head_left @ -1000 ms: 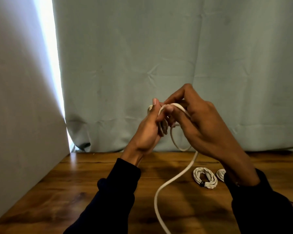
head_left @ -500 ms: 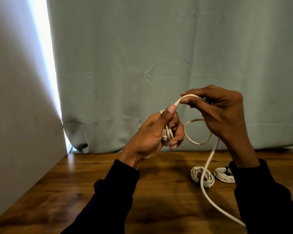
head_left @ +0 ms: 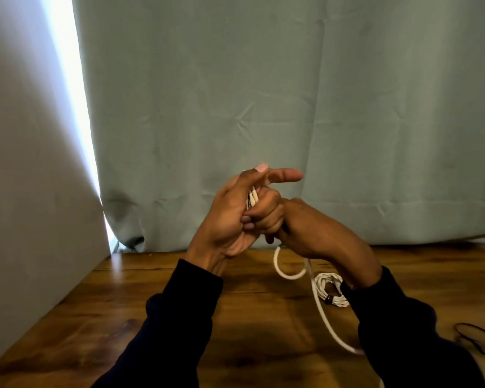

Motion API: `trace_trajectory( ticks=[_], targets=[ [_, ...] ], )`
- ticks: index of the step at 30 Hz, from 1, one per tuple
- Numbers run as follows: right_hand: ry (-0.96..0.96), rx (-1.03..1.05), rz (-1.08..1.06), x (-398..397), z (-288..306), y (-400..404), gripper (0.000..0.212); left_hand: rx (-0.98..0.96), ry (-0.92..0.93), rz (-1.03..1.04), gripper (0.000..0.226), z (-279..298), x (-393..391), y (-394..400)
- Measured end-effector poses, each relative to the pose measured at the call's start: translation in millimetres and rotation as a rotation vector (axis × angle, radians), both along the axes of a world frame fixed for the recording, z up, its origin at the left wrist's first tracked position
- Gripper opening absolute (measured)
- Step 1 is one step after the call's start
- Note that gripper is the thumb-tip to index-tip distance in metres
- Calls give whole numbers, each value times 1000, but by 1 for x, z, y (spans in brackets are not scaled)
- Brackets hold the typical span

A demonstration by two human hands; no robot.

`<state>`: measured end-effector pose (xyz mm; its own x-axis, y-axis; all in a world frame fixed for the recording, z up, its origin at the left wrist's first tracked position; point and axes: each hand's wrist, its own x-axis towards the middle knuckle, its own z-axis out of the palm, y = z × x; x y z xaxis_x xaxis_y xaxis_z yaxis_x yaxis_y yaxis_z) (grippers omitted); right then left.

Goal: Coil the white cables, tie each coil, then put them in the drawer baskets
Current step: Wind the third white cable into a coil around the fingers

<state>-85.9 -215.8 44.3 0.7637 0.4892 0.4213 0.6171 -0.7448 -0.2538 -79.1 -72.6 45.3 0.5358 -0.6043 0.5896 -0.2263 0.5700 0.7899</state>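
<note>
Above the brown wooden bench (head_left: 179, 317), mid-air between both hands: thin white cable (head_left: 253, 198), several turns bunched side by side as a partial coil. Left hand (head_left: 230, 219) has its grip clamped on that bunch, thumb and index stretched out past it, probably to keep the loops pinned flat while the next turn goes on. Right hand (head_left: 300, 228) is pressed up against the left, fingers curled; whether they're on the cable itself I can't tell, it's hidden behind the knuckles. Free tail drops below the right hand, makes one loose loop, then trails across the bench toward the near right edge, so plenty left to wind. Coiling step, tie not yet started. Just beside the tail, a finished white cable coil with a dark tie (head_left: 331, 289) lies on the bench, partly behind the right dark sleeve (head_left: 398, 331). Thin dark bands (head_left: 476, 338) far right, likely spare ties. Drawer baskets not in view.
</note>
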Motion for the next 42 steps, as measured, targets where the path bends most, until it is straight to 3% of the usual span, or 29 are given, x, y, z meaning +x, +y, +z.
trace_trajectory(
  ticks=[3,6,13,15,19,24,27,31,34,36,40,42],
  targets=[
    [136,-95,-58,-9,3,1,33,15,30,135,49,0,-2,-1],
    [268,-164,-53,-21,3,3,15,-43,66,242,45,0,-4,-1],
    [310,-302,-88,-48,15,3,21,-10,14,265,31,-3,5,-3],
    [290,-328,-94,-56,18,0,21,17,-5,269,29,-4,7,-5],
    [133,-326,-109,-64,23,-3,22,126,-40,407,48,-6,5,-9],
    [-68,-227,-127,-70,26,-3,18,441,-300,792,49,-4,6,-4],
    [-88,-83,-120,-73,26,2,27,452,-419,894,52,-6,12,2],
    [-197,108,-56,-70,26,1,45,475,-495,812,46,1,-2,6],
    [-181,242,31,-66,29,-2,49,491,-351,666,59,0,-6,5],
    [-208,231,95,-62,30,-7,44,512,-262,587,72,-2,-3,7],
    [-460,99,169,-49,29,-16,32,591,-228,475,105,-3,5,14],
    [-615,51,143,-41,31,-23,28,621,-223,417,96,-2,6,18]
  ],
)
